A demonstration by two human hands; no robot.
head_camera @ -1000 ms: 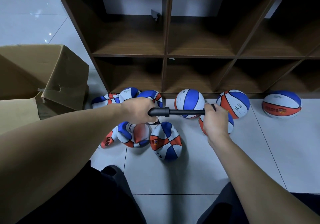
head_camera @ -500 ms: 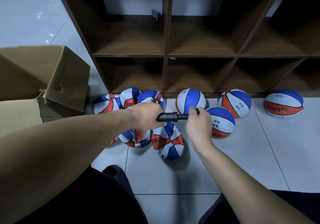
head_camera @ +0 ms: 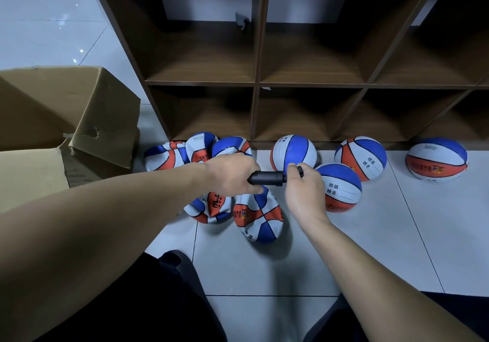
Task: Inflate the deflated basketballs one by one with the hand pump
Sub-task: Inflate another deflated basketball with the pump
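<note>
A black hand pump is held level above the floor between both hands. My left hand grips its barrel. My right hand grips the handle end, pushed in close to the barrel. Under my left hand lie several crumpled, deflated red, white and blue basketballs. Round, inflated balls sit to the right: one just beside my right hand, one at the shelf foot, and another further right. Where the pump's needle is cannot be seen.
A dark wooden cubby shelf with bare compartments stands right behind the balls. An open cardboard box sits at the left. A further inflated ball rests at the far right. My dark-trousered knees frame white floor tiles below.
My right hand has pushed the pump handle leftward into the barrel, so the exposed rod has vanished. My left hand kept its grip on the barrel.
</note>
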